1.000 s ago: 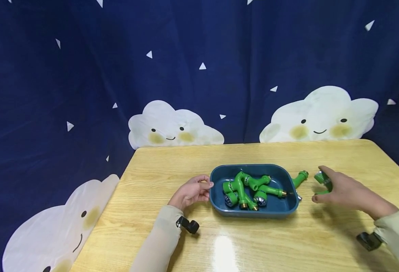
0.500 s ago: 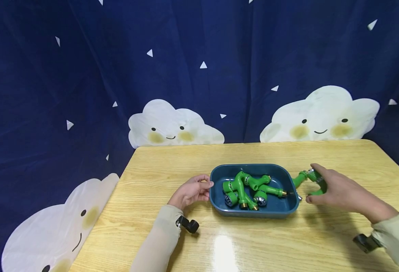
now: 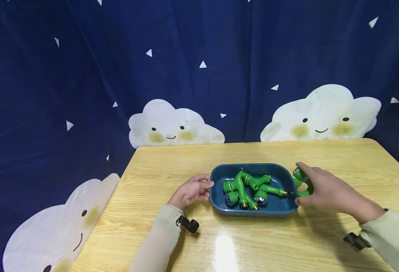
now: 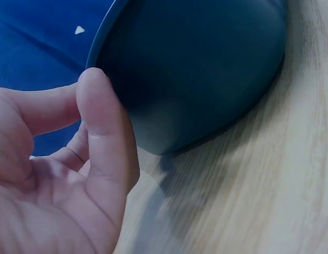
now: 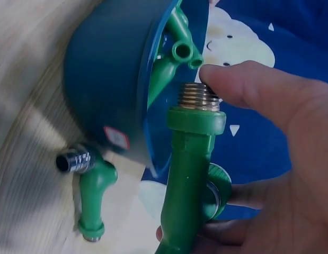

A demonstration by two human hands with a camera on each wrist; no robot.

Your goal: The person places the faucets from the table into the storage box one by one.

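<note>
A dark blue oblong basin (image 3: 253,214) stands on the table, with several green taps (image 3: 240,189) in it; some have brass threaded ends, some chrome-faced knobs. My left hand (image 3: 193,190) pinches the basin's rim at its left end, thumb (image 4: 103,116) on the near side. At the other end my right hand (image 3: 332,190) holds another green tap (image 5: 187,159). Its metal thread points up toward the thumb in the right wrist view, close to the basin's rim. One more green tap (image 5: 92,196) with a chrome spout end lies on the table outside the basin's right end, partly covered in the head view.
The wooden table (image 3: 172,162) reaches back to a dark blue curtain (image 3: 185,37) printed with white clouds. A small white label (image 5: 116,137) with a red edge is stuck on the basin's outer wall. Each wrist carries a small black camera mount (image 3: 188,225).
My right hand has moved left with its tap, from apart from the basin to right at its right end, covering more of the loose tap. The left hand and basin stay put.
</note>
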